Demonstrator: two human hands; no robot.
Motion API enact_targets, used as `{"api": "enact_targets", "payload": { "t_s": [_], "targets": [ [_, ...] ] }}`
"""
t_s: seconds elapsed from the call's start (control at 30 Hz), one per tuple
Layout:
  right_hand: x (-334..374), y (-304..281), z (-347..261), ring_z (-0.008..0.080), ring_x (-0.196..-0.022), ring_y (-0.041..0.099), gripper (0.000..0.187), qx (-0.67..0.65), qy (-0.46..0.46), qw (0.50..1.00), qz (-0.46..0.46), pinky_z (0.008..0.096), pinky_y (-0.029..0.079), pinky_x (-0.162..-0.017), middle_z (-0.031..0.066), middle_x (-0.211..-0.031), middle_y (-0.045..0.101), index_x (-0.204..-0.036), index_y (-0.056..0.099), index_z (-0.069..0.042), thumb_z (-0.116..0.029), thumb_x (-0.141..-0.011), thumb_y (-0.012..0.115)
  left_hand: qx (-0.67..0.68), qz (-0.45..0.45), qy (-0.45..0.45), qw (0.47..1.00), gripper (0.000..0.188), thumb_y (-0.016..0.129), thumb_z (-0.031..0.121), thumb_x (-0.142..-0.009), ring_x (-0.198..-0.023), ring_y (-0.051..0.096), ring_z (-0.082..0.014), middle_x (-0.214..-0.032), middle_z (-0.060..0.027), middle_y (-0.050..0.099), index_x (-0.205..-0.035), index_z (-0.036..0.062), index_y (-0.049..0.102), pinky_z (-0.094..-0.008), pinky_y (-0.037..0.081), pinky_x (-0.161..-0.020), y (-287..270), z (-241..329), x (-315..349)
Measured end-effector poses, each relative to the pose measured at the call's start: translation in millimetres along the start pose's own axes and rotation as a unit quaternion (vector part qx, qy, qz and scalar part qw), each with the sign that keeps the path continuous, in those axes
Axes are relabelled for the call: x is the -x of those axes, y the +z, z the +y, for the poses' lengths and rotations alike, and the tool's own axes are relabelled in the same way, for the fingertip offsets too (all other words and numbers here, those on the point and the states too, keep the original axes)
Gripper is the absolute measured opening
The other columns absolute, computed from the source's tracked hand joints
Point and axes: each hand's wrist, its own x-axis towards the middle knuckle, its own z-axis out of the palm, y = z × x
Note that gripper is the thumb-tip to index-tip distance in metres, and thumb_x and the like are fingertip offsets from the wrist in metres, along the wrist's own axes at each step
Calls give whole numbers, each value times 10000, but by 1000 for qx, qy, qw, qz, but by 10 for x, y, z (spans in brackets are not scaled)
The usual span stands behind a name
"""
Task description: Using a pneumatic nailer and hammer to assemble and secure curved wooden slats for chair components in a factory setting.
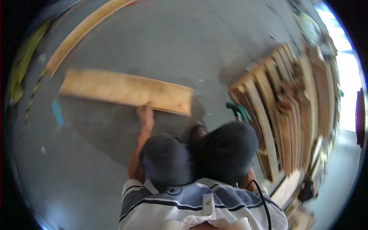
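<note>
A long, pale wooden board [119,88] lies across the view in front of me, tilted down slightly to the right and a little blurred. My left hand [145,112] is closed on its near long edge, right of the middle. The thumb shows at that edge, while the other fingers are hidden by the board. My right forearm passes behind my right knee. Beyond that knee, beside the stacked wood, shows a dark green glove-like shape [239,112], which seems to be my right hand [241,114]. Whether it holds anything cannot be made out.
Stacked wooden frames and planks [287,111] stand close on my right. A long, curved-looking wooden plank [84,32] lies at the far left, near yellow-black floor tape [34,92]. A blue strip [57,113] lies on the grey floor [180,42]. My knees [230,151] are bent close in front.
</note>
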Motion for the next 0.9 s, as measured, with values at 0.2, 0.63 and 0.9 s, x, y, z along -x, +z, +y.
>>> {"api": "enact_targets", "payload": {
  "t_s": [0.2,0.63,0.9],
  "targets": [
    [-643,640,-533,194,-533,556,344,90,7,996,1,383,412,-511,131,-579,580,-807,630,-9,-341,-888,592,-152,-192,-17,969,225,608,124,-767,-646,582,-141,-732,-82,638,-835,-89,633,-302,455,-582,-437,540,85],
    [-983,1044,-965,446,-616,563,325,96,-47,976,-187,449,423,-530,237,-621,547,-870,569,7,-316,-901,570,-393,-368,16,843,295,622,167,-731,-653,639,-226,-764,-135,651,-940,-40,636,-369,518,-543,99,1291,-1304],
    [-1434,1695,-1128,463,-653,551,338,56,-153,968,-189,452,423,-535,265,-664,542,-854,564,21,-309,-921,536,-445,-150,62,881,474,728,396,-701,-711,647,-283,-766,-180,656,-897,-25,633,-387,491,-649,-375,891,-890]
  ]
}}
